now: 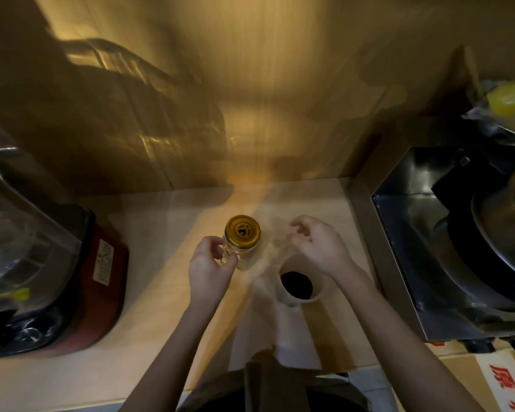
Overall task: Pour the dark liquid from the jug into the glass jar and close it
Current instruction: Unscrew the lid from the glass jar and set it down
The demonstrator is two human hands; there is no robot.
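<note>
— Warm yellow light falls across a pale wooden surface (167,316) set against a wood-panelled wall. What stands at its centre?

— One small glass jar (243,248), upright, its gold lid (243,231) on top. Just to its right and nearer the person sits a white jug (298,288), dark liquid (296,285) visible in its open mouth.

— And the hands?

— Left hand (210,264) is at the jar's left side, fingers curled against the glass below the lid; how firmly that grip closes cannot be told. Right hand (318,245) hovers above the jug, fingers loosely spread and curved, holding nothing.

— What frames the scene?

— At left, a red-based appliance (98,281) under a clear plastic cover (21,221). At right, a steel sink (422,233) holding a dark pan (488,248). Printed cardboard (500,382) shows at bottom right.
</note>
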